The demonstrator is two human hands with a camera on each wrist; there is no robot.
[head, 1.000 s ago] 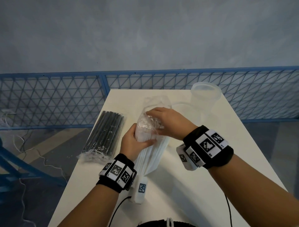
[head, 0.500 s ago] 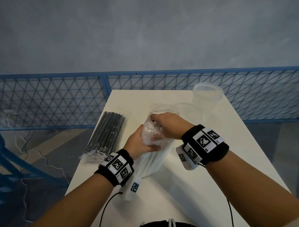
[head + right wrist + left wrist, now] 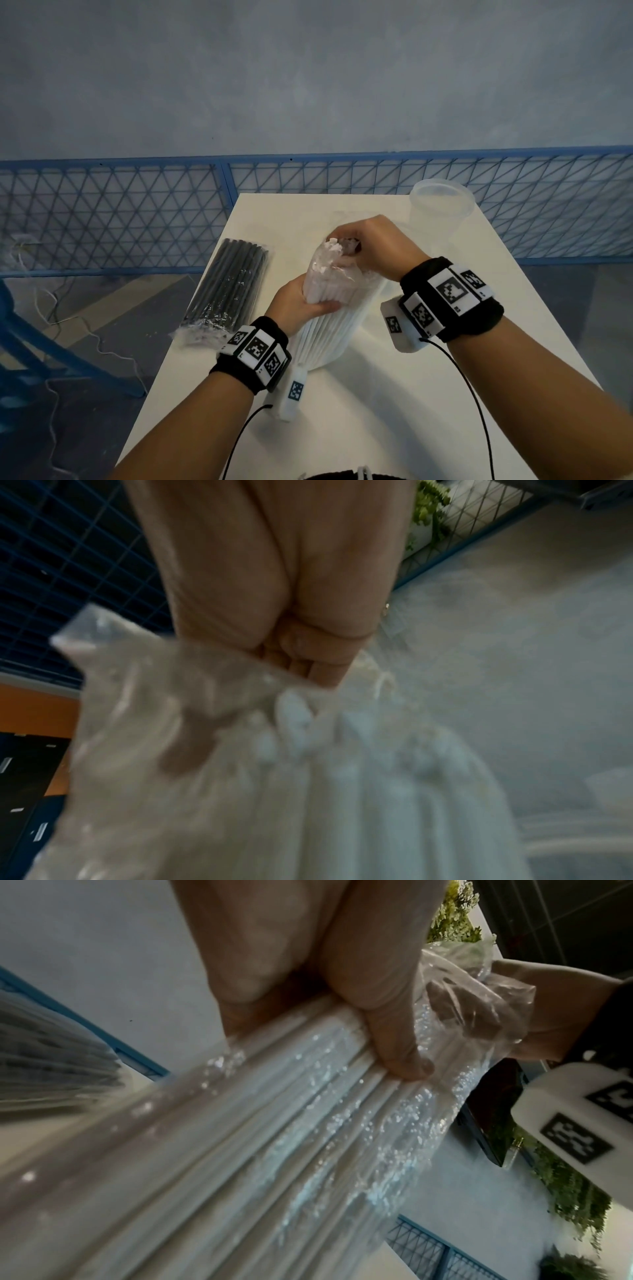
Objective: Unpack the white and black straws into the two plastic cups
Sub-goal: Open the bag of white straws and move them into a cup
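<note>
Head view — white straws [image 3: 329, 322] gripped between both hands [image 3: 339, 274].

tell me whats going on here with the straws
A person is opening the pack of white straws, stood on end on the white table. The left hand grips the bundle around its middle while the right hand pulls at the clear wrapper at the top. The black straws lie still wrapped on the table's left side. One clear plastic cup stands empty behind.
</note>
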